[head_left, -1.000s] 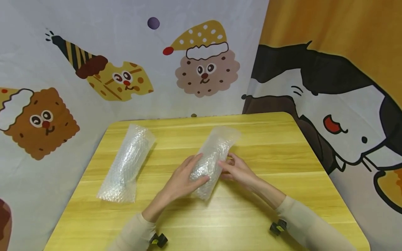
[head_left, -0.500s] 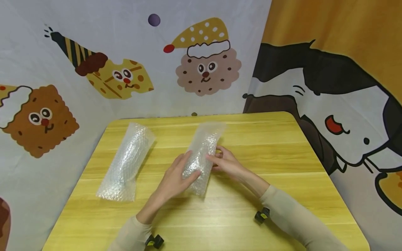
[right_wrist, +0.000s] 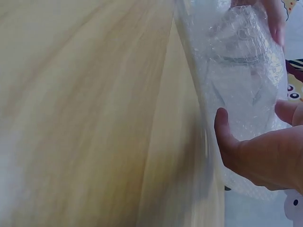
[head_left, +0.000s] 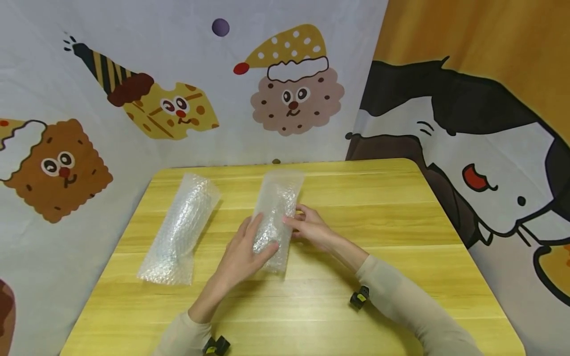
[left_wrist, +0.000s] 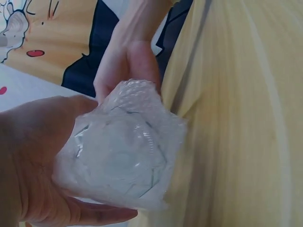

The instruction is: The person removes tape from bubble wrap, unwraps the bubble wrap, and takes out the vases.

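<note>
A clear bubble-wrap package [head_left: 275, 217] is held between both hands over the middle of the table. Inside the wrap, a clear glass item [left_wrist: 118, 151] shows a round, faceted end in the left wrist view; the right wrist view shows its straight sides. My left hand [head_left: 240, 252] grips the near left side, thumb across the top. From the right, my right hand [head_left: 311, 227] holds the package around its middle, with the thumb on top and the other fingers partly hidden along its side. A second bubble-wrap package [head_left: 180, 230] lies slanted on the table to the left.
The wood-grain table [head_left: 356, 198] has rounded far corners. Behind it hangs a white cloth [head_left: 187, 39] printed with cartoon snacks, and an orange cloth [head_left: 467, 29] with a cartoon animal is on the right. Small black devices [head_left: 359, 297] sit at both wrists.
Both hands have carried the package to the left, and it has turned from a slant to nearly straight away from me. The second package has stayed in place.
</note>
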A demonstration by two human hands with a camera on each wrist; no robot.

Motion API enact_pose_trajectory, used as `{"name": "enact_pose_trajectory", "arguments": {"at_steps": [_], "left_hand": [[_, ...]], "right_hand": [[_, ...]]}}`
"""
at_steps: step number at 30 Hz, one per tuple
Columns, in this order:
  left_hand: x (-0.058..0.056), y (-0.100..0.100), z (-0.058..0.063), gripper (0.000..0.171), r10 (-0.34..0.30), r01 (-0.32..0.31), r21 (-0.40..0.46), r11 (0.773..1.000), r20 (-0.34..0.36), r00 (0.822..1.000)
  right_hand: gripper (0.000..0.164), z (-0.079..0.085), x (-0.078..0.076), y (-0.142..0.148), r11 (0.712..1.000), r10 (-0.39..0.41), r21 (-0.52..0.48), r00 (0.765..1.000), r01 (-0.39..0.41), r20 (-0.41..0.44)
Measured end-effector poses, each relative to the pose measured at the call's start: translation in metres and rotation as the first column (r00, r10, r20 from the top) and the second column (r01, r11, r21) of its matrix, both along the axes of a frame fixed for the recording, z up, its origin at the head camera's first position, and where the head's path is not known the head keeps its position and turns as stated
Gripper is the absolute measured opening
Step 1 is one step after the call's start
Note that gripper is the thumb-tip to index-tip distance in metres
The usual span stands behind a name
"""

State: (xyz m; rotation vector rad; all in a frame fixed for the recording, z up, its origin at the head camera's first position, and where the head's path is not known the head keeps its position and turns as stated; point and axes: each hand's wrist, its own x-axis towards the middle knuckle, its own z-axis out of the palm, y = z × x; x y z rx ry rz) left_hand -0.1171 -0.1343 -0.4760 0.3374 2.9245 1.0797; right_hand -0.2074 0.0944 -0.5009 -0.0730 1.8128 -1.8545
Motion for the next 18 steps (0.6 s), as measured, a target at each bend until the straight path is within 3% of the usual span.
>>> {"name": "enact_pose_trajectory", "arguments": {"at_steps": [4, 9, 14, 18], "left_hand": [[-0.002, -0.004, 0.008, 0.088, -0.045, 0.045, -0.036, 0.998, -0.001, 0.999], [-0.012, -0.02, 0.013, 0.077, -0.053, 0.051, 0.056, 0.997, 0.027, 0.998], [-0.024, -0.034, 0.006, 0.072, -0.037, 0.016, 0.155, 0.988, 0.135, 0.99], [-0.031, -0.04, -0.003, 0.074, -0.045, -0.014, 0.224, 0.975, 0.257, 0.965]], "right_hand": [[0.059, -0.001, 0.001, 0.006, 1.0, 0.003, -0.001, 1.0, -0.003, -0.006], [0.059, -0.002, 0.002, 0.008, 1.0, -0.005, 0.014, 1.0, 0.005, -0.012], [0.06, -0.002, 0.003, 0.009, 1.0, -0.011, 0.011, 1.0, 0.011, -0.002], [0.058, -0.003, 0.003, 0.009, 1.0, -0.015, 0.005, 1.0, 0.015, 0.009]]}}
